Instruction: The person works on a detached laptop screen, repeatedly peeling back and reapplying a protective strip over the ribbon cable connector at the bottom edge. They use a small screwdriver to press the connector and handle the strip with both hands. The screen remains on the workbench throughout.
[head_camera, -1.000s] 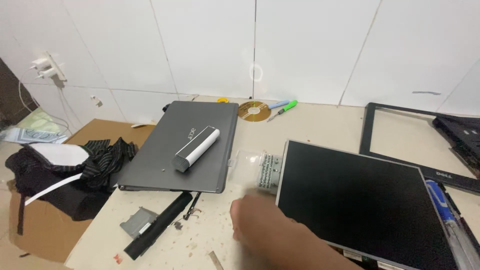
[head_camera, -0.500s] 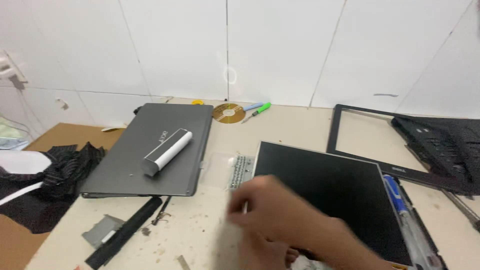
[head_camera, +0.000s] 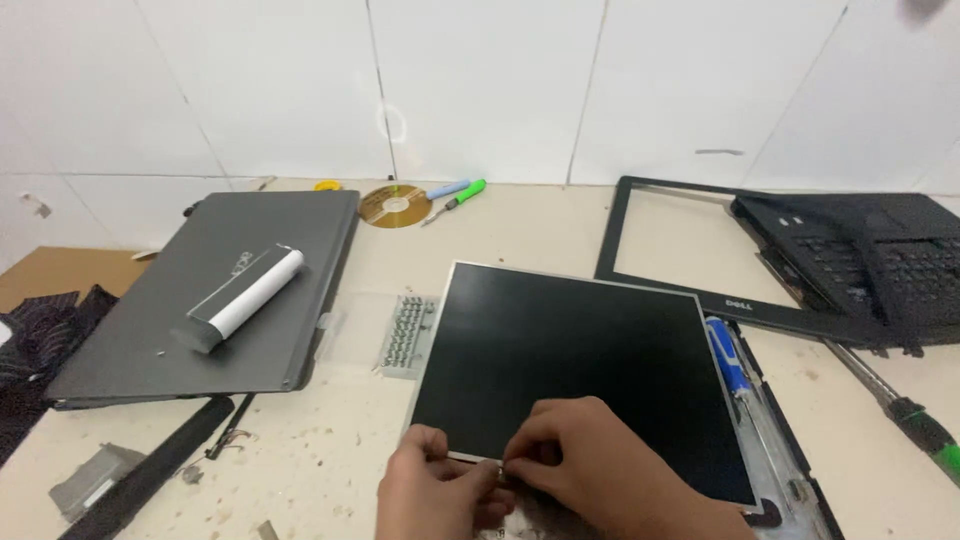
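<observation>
A bare black laptop screen panel (head_camera: 575, 365) lies flat on the beige worktop, in front of me. Both my hands meet at its near edge. My left hand (head_camera: 432, 493) pinches that edge from the left, fingers curled. My right hand (head_camera: 590, 462) rests on the panel's lower part, its fingertips pressed to the same spot at the edge. What lies between the fingers is hidden. A blue-handled screwdriver (head_camera: 730, 362) lies along the panel's right side.
A closed grey laptop (head_camera: 150, 320) with a white and grey cylinder (head_camera: 245, 298) on it sits at left. An empty black screen bezel (head_camera: 690, 262) and a black laptop base (head_camera: 865, 255) are at right. A disc (head_camera: 395, 206), a green-handled tool (head_camera: 925, 430) and a black strip (head_camera: 150, 480) lie around.
My view has swung to the right, so the panel is now centred. My right hand has drawn back from the panel's left side, and my left hand has joined it at the near edge.
</observation>
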